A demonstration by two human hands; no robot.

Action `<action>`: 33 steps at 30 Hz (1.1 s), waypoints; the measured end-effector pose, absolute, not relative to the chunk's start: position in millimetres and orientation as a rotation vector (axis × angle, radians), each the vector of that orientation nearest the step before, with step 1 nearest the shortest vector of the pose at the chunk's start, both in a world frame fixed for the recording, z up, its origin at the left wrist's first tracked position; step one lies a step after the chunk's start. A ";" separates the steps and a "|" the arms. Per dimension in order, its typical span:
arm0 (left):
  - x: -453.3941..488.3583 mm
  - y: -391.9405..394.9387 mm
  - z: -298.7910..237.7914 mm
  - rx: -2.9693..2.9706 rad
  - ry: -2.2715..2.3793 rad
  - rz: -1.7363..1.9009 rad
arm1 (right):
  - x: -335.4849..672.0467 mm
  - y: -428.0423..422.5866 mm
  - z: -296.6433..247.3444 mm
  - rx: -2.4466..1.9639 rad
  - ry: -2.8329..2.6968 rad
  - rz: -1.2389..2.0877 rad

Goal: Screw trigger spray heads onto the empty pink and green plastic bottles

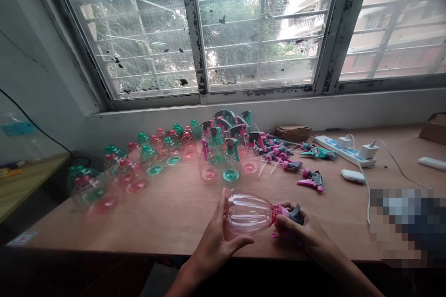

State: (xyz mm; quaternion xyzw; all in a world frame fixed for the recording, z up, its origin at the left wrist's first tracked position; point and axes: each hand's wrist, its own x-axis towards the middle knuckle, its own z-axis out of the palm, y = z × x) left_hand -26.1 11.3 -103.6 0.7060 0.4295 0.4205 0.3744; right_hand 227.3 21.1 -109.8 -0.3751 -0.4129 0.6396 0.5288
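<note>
A clear pink spray bottle [249,213] lies sideways in the air over the table's front edge, its neck pointing right. My right hand [296,225] is closed around the spray head [284,212], a pink collar with a dark grey top, which sits at the bottle's neck. Against the bottle's base rests my left hand [221,232], fingers stretched upward and thumb spread apart below the bottle. Beyond my hands stand several bottles with spray heads, among them a green one [231,164]. Loose pink and grey spray heads [311,180] lie to their right.
Bottles without heads, pink [132,176] and green [152,160], stand in rows at the left. A white power strip [344,151] with plugs and cables lies at the right, near a cardboard box [293,133]. The wooden table [149,227] ends just before me.
</note>
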 end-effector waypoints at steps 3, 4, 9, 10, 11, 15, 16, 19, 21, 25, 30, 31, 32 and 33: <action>-26.9 12.3 -104.5 1.833 1.115 1.089 | 227.1 20.6 -108.7 -0.887 -0.992 1.533; -27.3 12.7 -105.3 1.853 1.107 1.102 | 227.0 20.5 -108.3 -0.884 -0.988 1.534; -27.2 12.0 -105.7 1.835 1.046 1.120 | 226.7 20.1 -107.1 -0.884 -0.979 1.528; -26.8 11.5 -104.3 1.824 1.066 1.105 | 226.7 20.1 -107.1 -0.880 -0.984 1.526; -26.3 11.2 -102.8 1.816 1.090 1.089 | 226.7 20.0 -107.1 -0.876 -0.986 1.526; -26.2 11.9 -101.9 1.830 1.109 1.081 | 227.3 20.1 -108.1 -0.870 -0.976 1.549; -26.6 12.3 -103.4 1.853 1.090 1.102 | 227.6 20.3 -108.7 -0.871 -0.972 1.553; -27.9 12.7 -108.4 1.904 1.032 1.150 | 228.5 21.2 -110.5 -0.874 -0.973 1.560; -28.1 12.0 -109.4 1.889 1.040 1.128 | 228.8 21.9 -111.2 -0.867 -0.982 1.557; -28.4 11.7 -108.6 1.869 1.093 1.097 | 228.8 22.5 -111.0 -0.857 -0.976 1.556; -30.0 14.4 -114.0 1.935 1.042 1.162 | 229.2 23.5 -112.4 -0.877 -0.985 1.578; -30.1 14.4 -114.2 1.932 1.029 1.166 | 229.3 23.8 -113.1 -0.877 -0.988 1.578; -30.0 14.1 -113.7 1.932 1.032 1.157 | 229.3 24.0 -113.8 -0.876 -0.990 1.578; -29.7 13.7 -112.5 1.930 1.045 1.140 | 229.4 24.2 -114.3 -0.873 -0.991 1.579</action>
